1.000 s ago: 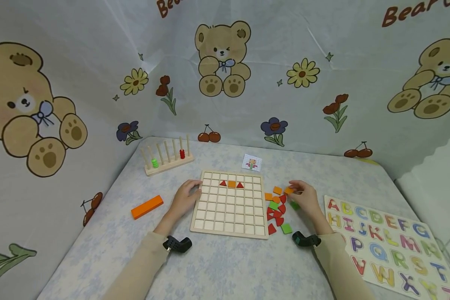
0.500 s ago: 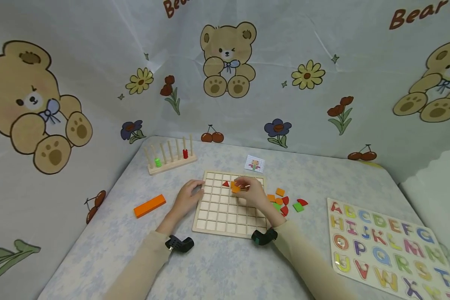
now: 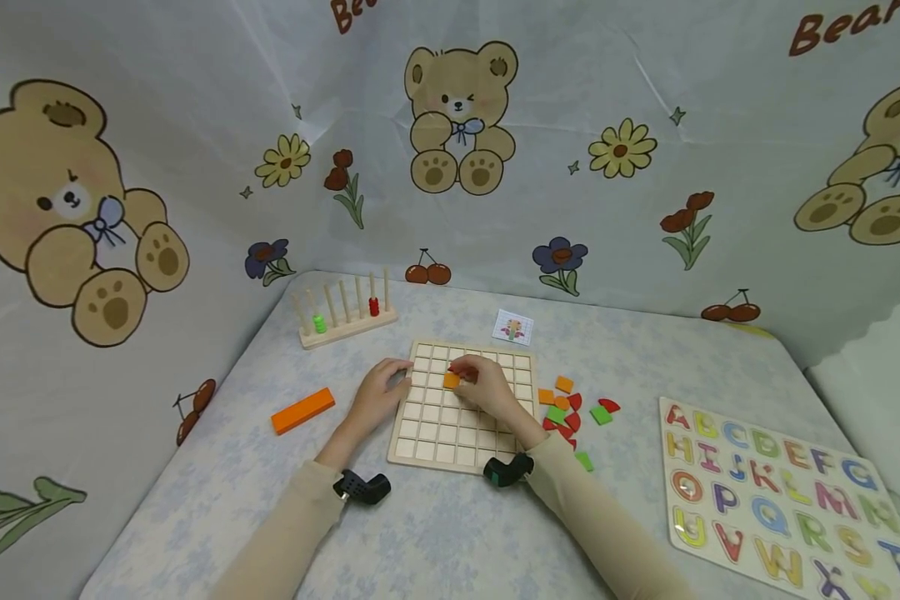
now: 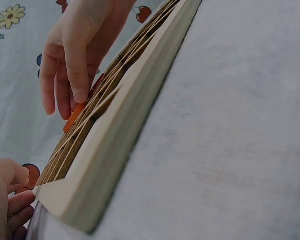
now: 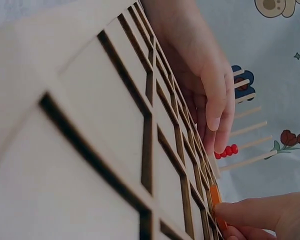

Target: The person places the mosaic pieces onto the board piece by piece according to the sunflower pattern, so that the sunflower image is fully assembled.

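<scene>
My right hand [image 3: 487,387] pinches an orange square tile [image 3: 452,381] between thumb and fingers, low over the upper left part of the wooden grid board [image 3: 427,433]. In the right wrist view the thumb touches the orange tile [image 5: 217,200] at the grid. A red triangle [image 3: 451,367] shows just beyond it, partly covered by the fingers; the cells under the hand are hidden. My left hand [image 3: 378,396] touches the board's left edge, its fingers loosely bent, thumb and forefinger apart. The left wrist view shows its fingertips at the board's corner.
Red, green and orange tiles [image 3: 546,397] lie right of the board. A picture card [image 3: 512,327] and a peg rack [image 3: 352,322] with green and red beads stand behind it. An orange bar [image 3: 303,411] lies left, a letter puzzle board [image 3: 708,500] right.
My right hand has picked an orange square tile from the loose pieces and carried it left over the board, then further left near the red triangle. The left hand stays at the edge.
</scene>
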### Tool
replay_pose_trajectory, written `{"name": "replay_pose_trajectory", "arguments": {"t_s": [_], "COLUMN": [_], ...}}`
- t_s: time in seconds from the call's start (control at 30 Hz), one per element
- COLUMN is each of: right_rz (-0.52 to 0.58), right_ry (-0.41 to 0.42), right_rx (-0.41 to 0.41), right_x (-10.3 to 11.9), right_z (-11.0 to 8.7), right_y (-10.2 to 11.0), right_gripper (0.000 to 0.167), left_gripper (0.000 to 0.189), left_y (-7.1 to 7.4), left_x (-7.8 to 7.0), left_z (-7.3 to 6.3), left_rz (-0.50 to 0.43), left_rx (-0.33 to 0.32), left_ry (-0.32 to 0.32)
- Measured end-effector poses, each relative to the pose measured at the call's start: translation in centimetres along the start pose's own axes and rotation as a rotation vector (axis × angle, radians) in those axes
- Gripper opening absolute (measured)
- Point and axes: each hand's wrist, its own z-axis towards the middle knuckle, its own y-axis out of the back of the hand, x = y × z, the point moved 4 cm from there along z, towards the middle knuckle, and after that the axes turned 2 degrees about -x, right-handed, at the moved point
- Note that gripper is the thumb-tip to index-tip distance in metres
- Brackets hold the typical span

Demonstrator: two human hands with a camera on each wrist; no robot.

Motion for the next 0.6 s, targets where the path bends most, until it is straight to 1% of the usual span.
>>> {"name": "replay_pose_trajectory", "arguments": {"t_s": [0.1,0.2,0.3,0.4,0.6], "right_rz": [0.006,0.006,0.001,-0.01,-0.028], "right_ry": [0.008,-0.003,-0.01,0.002,-0.018], "right_rx": [-0.003,-0.008,-0.008,-0.011,-0.033], "right_x": [-0.12,-0.23,-0.33,-0.38,-0.45], "right_z": [0.02,0.05,0.08,0.11,0.04], "right_y": [0.0,0.06,0.07,0.04,0.1], "right_gripper": [0.03,0.029,0.03,0.031,0.032], "left_gripper": [0.034,0.033,0.033,0.033,0.034], "left_y": [0.03,0.08,0.13,0.1,-0.03], "left_x": [0.09,0.06,0.05,0.09,0.17], "left_z": [0.04,0.04,0.08,0.13,0.16], "left_rz": [0.003,-0.001,-0.002,0.004,0.007], "left_rx": [0.001,0.004,0.005,0.004,-0.002], "left_ry": [0.0,0.001,0.002,0.004,-0.004]}}
